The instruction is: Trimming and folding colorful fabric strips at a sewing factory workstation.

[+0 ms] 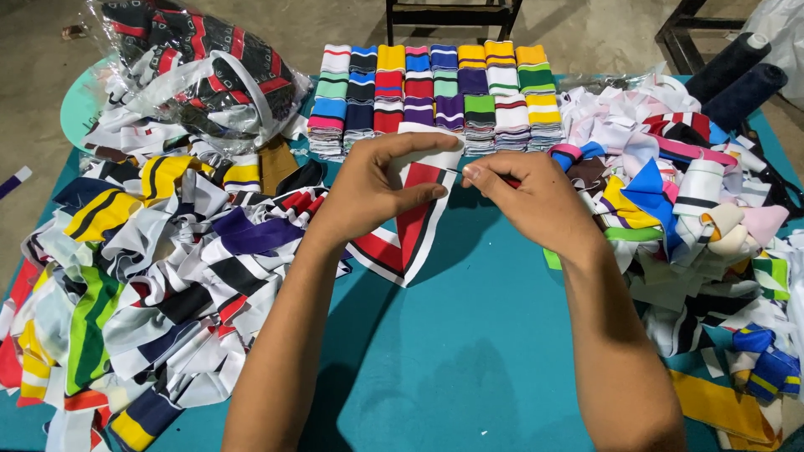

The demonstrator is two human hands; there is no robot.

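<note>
The left hand pinches the V-shaped collar piece, its point hanging below toward the person; the right hand grips its upper edge, just right. Both hands sit equally near.

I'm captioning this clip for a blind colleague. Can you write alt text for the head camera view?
Two bare hands, left hand and right hand, hold a red, white and black V-shaped collar piece over a teal table. Loose fabric heaps flank it; neat striped stacks line the back.

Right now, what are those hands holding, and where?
Both hands, left and right, hold a red, white and black V-shaped collar piece by its top edge.
</note>
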